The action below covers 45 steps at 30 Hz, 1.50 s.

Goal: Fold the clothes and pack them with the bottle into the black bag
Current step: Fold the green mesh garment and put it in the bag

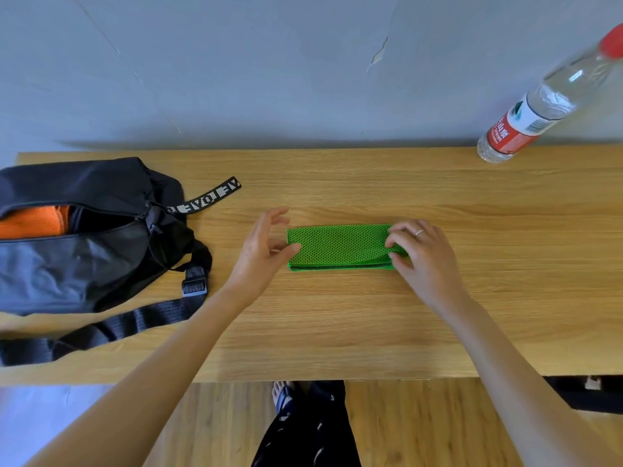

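Folding looks to be the step in hand: from the head view, a green mesh cloth (340,247) lies as a narrow, layered strip in the middle of the wooden bench (337,325). The right hand (426,256) pinches the strip's right end between thumb and fingers, with that end lifted a little. The left hand (266,249) is spread and loose at the left end, thumb just touching the cloth's edge and fingers raised off it.

Off to the left sits the black bag (77,261), unzipped, with something orange (32,221) already tucked inside; its strap (111,326) trails toward the bench's near edge. The water bottle (542,106), clear with a red cap, stands at the far right corner, well apart from everything else.

My guess is the next move calls for bringing the pinched right end across to the left for one more fold, while the left hand steadies the other end so the layers don't slide, before the bundle goes into the bag.
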Each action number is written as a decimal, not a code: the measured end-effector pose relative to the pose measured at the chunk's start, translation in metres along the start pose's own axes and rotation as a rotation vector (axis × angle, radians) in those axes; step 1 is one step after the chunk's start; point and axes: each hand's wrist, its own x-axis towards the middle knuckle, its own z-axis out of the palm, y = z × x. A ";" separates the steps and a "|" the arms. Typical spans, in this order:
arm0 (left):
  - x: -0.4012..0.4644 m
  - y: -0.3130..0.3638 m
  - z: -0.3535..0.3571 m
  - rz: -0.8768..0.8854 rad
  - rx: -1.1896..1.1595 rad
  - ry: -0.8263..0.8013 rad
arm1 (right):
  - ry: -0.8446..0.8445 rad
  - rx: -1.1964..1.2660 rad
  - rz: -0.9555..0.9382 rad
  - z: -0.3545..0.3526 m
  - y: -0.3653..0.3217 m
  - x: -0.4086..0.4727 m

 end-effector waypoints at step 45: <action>-0.003 0.048 -0.031 -0.182 -0.319 -0.134 | -0.144 1.299 0.607 -0.044 -0.016 0.016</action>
